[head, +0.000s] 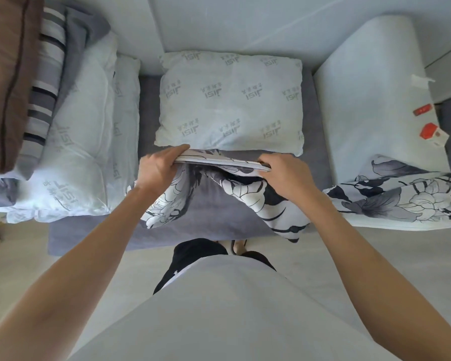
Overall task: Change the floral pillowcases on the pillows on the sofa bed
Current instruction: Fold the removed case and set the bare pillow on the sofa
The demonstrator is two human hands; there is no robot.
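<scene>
A bare white pillow (231,100) printed with grey logos lies on the grey sofa bed (214,220). Just in front of it I hold a floral pillowcase (248,194) by its bunched open edge. My left hand (158,169) grips that edge on the left. On the right, the same edge is pinched by my right hand (287,175). The case hangs down toward me over the sheet. A second floral pillowcase (401,196) lies draped over the right armrest (370,100).
Two more bare white pillows (84,142) are stacked at the left, with striped and grey bedding (47,74) and a brown cushion (5,69) behind them. A red and white packet (434,135) and a small red item (422,109) lie on the armrest. Pale floor (24,256) lies below.
</scene>
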